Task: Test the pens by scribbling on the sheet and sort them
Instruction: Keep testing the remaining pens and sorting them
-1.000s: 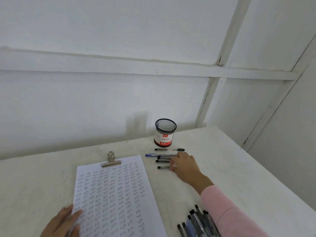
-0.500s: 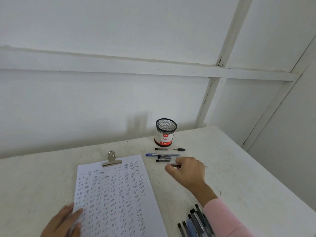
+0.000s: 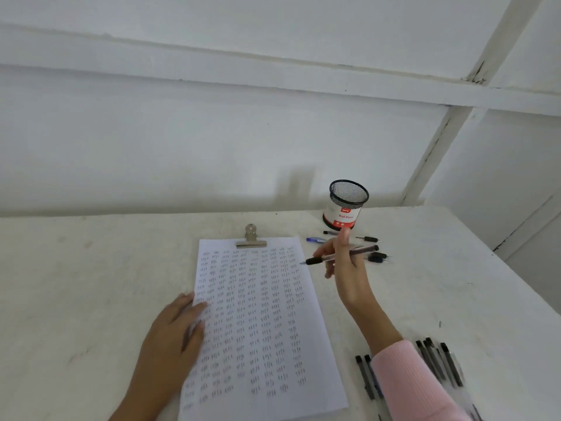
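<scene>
A white sheet [image 3: 261,314] covered in rows of small scribbles lies on the table under a metal clip [image 3: 251,238]. My left hand [image 3: 173,338] rests flat on the sheet's left edge. My right hand [image 3: 344,262] is raised beside the sheet's top right corner and pinches a clear pen with black ends [image 3: 358,252], held level with its tip pointing left. Behind that hand lie a blue pen [image 3: 315,240] and a few black pens [image 3: 378,256]. A pile of several black pens [image 3: 440,363] lies at the lower right, partly hidden by my pink sleeve.
A black mesh pen cup [image 3: 347,205] with a red-and-white label stands at the back of the white table [image 3: 91,284], near the wall. The table's right edge runs diagonally at the far right.
My right hand picked one pen out of the group near the cup, lifted it and brought it toward the sheet. The view has tilted down and shifted. My left hand stays on the sheet.
</scene>
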